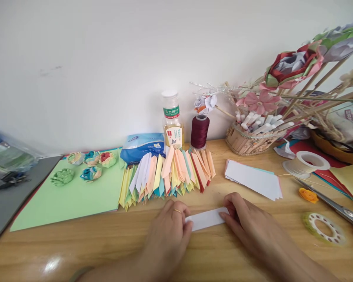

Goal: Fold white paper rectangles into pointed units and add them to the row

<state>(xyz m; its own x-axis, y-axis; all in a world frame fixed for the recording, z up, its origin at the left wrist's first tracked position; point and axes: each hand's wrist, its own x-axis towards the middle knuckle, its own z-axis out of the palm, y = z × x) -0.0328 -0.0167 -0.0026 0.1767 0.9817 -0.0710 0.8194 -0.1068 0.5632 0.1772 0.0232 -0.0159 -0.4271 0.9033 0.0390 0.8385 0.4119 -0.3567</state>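
A narrow white strip of paper (207,220) lies low over the wooden table, one end in each hand. My left hand (172,223) is closed on its left end, thumb along the near side, a ring on one finger. At the right end, my right hand (242,215) pinches the paper between thumb and curled fingers. Just beyond sits a dense row of folded coloured paper pieces (176,172). A stack of white paper slips (253,176) rests past my right hand.
Green sheets (85,199) at left carry several paper flowers (62,177). Behind stand a tissue pack (142,147), a bottle (173,125), maroon thread (200,131) and a basket (250,141). At right lie scissors (332,199), a tape roll (308,223) and a white spool (297,166).
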